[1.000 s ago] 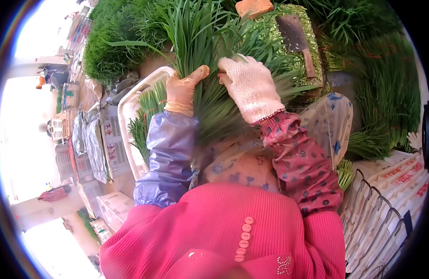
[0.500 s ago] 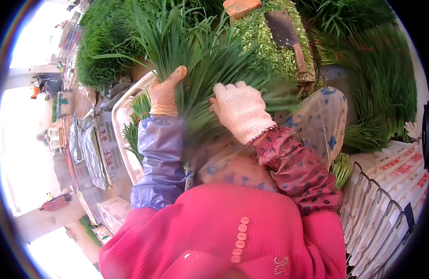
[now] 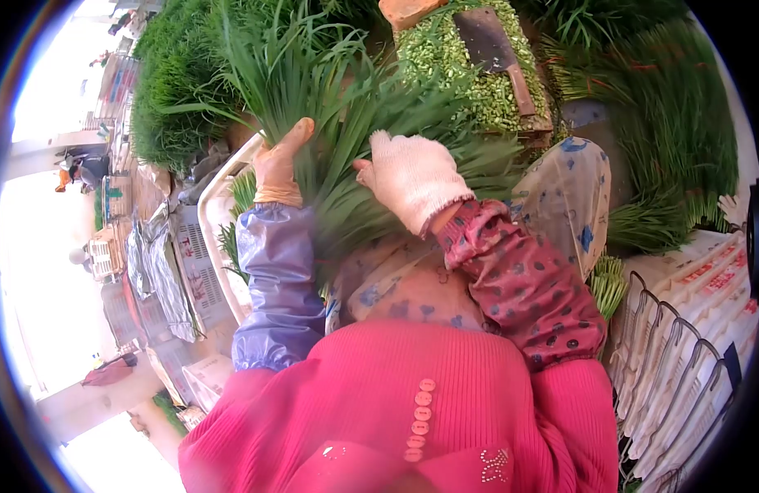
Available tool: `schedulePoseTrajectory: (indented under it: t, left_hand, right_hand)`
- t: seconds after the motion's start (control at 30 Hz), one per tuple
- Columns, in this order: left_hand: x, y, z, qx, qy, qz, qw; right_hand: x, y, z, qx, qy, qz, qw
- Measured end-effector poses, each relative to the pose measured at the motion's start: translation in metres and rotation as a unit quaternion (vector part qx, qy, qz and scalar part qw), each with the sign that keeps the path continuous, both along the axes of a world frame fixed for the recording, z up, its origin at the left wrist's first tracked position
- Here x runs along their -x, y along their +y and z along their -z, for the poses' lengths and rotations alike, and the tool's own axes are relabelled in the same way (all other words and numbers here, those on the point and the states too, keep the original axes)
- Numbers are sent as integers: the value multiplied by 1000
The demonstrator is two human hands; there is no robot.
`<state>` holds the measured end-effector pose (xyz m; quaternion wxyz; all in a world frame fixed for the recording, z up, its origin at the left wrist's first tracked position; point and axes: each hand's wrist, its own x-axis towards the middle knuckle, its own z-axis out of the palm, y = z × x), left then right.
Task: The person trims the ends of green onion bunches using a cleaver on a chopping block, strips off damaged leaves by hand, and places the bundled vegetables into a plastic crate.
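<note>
My left hand [image 3: 281, 168], in a thin yellowish rubber glove, is closed round the left side of a large bunch of garlic chives [image 3: 334, 123], with its thumb pointing up. The long green leaves fan out upward and to the right over my lap. My right hand [image 3: 414, 179], in a white knitted glove, is closed on the leaves at the right of the bunch, its fingers curled and partly hidden from me. Some leaves near it are smeared by motion.
Ahead, a cleaver [image 3: 494, 49] lies on a block covered with chopped green pieces [image 3: 433, 62], beside an orange-brown brick [image 3: 408, 11]. More chives [image 3: 667, 123] are piled at the right. A white crate [image 3: 211, 209] stands at my left, and white bags [image 3: 683, 329] hang on a wire rack at right.
Both hands have shifted slightly left in view, the right also slightly up, still on the chives. The leaves by the right hand have moved. The whole scene has shifted a little too.
</note>
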<state>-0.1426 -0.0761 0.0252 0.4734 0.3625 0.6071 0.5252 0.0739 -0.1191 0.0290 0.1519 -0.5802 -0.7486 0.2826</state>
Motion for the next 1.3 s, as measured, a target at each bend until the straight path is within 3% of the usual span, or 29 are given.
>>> schedulePoseTrajectory:
  t: [0.27,0.4,0.53,0.6,0.67,0.73,0.8,0.87,0.93,0.97,1.1,1.3]
  left_hand:
    - [0,-1,-3,24,-7,-5,1000]
    - [-12,-5,-7,-22,-24,-3,999]
    - [-25,-12,-18,-10,-21,0,1000]
    - [-29,-15,-15,-23,-15,-5,1000]
    - [-36,-19,-17,-40,8,-19,999]
    - [-36,-20,-16,-32,-8,-8,999]
    - [-38,-20,-19,-32,-9,-10,999]
    - [-39,-20,-22,-32,-11,-10,999]
    - [-37,-21,-24,-18,-25,-18,999]
    - [-29,-18,-14,-23,-35,-20,999]
    - [-23,-17,-16,-13,-30,-33,999]
    - [-17,-14,-13,-6,-69,-25,997]
  right_hand:
    - [0,-20,15,-72,-13,3,997]
    - [-5,-19,14,-91,-9,-3,996]
    - [-12,-19,13,-91,43,9,995]
    - [-18,-15,10,-107,105,68,986]
    - [-30,-10,-3,-235,94,120,960]
    - [-41,-5,-19,-312,141,63,937]
    - [-32,-10,-35,-302,164,-82,936]
    - [-9,-14,-31,-250,123,-144,949]
    - [7,-14,-7,-188,63,-91,976]
    - [10,-14,2,-223,57,-87,969]
    - [8,-20,7,-277,101,-87,951]
    - [5,-19,2,-228,119,-89,962]
